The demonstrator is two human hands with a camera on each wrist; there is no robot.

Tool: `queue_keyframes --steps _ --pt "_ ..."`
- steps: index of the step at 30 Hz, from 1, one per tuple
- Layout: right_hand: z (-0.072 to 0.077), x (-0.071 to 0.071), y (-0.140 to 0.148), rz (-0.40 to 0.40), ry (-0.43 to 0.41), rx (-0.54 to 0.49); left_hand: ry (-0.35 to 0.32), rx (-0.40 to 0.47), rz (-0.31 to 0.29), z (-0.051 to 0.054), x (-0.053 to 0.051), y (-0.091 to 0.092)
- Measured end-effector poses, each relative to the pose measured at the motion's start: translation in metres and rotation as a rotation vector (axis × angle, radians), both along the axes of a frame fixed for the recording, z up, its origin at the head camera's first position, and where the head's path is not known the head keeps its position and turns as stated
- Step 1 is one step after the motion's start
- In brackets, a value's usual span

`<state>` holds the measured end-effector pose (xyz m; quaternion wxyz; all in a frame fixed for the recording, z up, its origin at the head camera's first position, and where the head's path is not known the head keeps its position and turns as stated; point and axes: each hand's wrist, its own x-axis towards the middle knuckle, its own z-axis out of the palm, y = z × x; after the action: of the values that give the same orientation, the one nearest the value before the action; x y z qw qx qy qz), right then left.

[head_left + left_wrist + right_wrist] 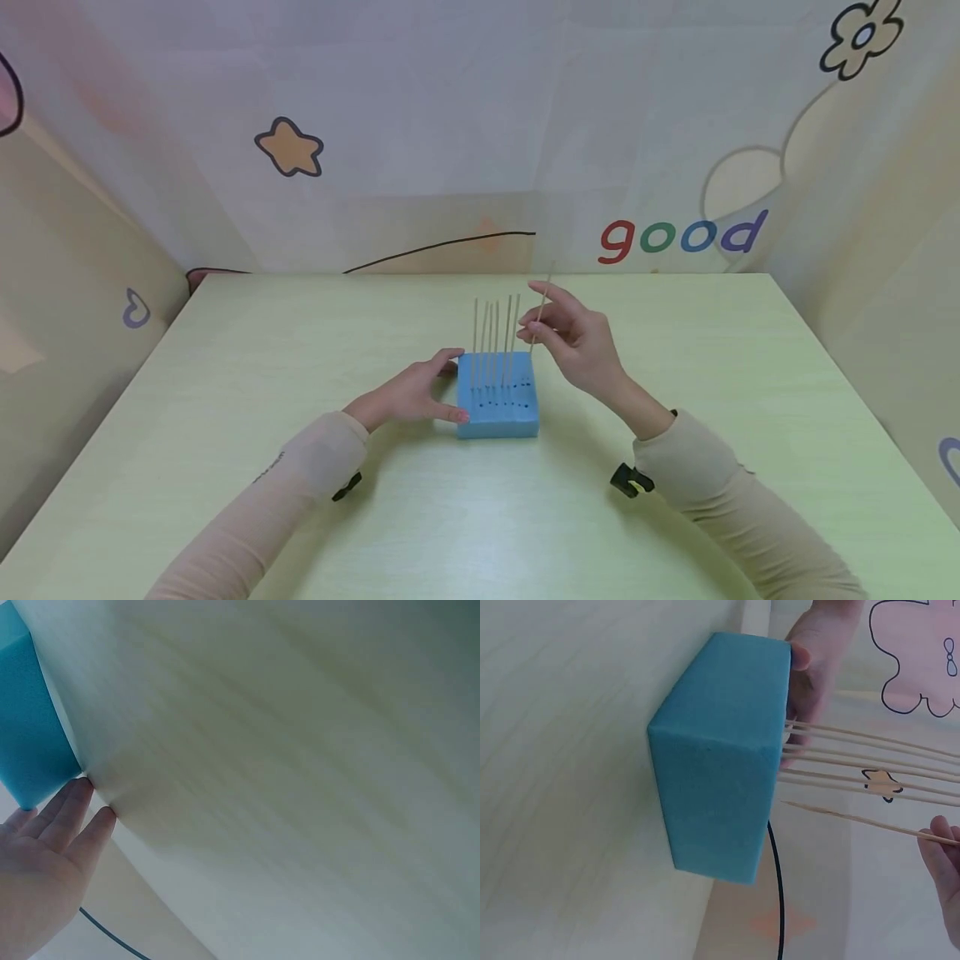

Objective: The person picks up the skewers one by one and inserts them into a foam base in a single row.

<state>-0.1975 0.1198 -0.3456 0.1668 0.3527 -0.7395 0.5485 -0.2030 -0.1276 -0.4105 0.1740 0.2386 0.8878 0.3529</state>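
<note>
A blue foam block [498,428] with rows of small holes in its top lies on the table. Several thin wooden sticks [475,333] stand upright in it, mostly towards its left and middle. My left hand [412,392] holds the block's left side, thumb at the front corner and fingers at the back corner. Above the block's back right corner, my right hand [587,346] pinches another thin wooden stick [855,819] between thumb and fingers. This stick leans slightly, and in the right wrist view its lower tip is just clear of the block's top.
The pale wooden table [300,333] extends around the block to both sides and towards the front. Behind it hangs a printed cloth [435,125] with a star, a flower and the word "good". A black clip [632,481] shows at the right cuff.
</note>
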Motion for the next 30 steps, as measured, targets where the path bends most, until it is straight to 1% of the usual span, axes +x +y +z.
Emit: queue_keyframes --steps 7,11,19,26,30 --pt "-0.005 0.001 -0.007 -0.018 0.073 0.024 0.012 -0.008 -0.006 0.000 -0.002 0.000" --pt "-0.008 0.002 -0.009 -0.023 0.096 0.053 0.012 -0.005 -0.011 0.001 -0.001 0.001" --pt "-0.016 0.004 -0.009 -0.023 0.106 0.099 -0.004 -0.013 0.005 0.004 0.002 0.003" --pt "-0.022 0.007 -0.008 -0.007 0.126 0.112 0.001 -0.014 -0.005 0.004 0.002 0.004" --pt "-0.022 0.007 -0.007 -0.017 0.110 0.119 0.000 -0.013 -0.007 0.004 0.002 0.004"
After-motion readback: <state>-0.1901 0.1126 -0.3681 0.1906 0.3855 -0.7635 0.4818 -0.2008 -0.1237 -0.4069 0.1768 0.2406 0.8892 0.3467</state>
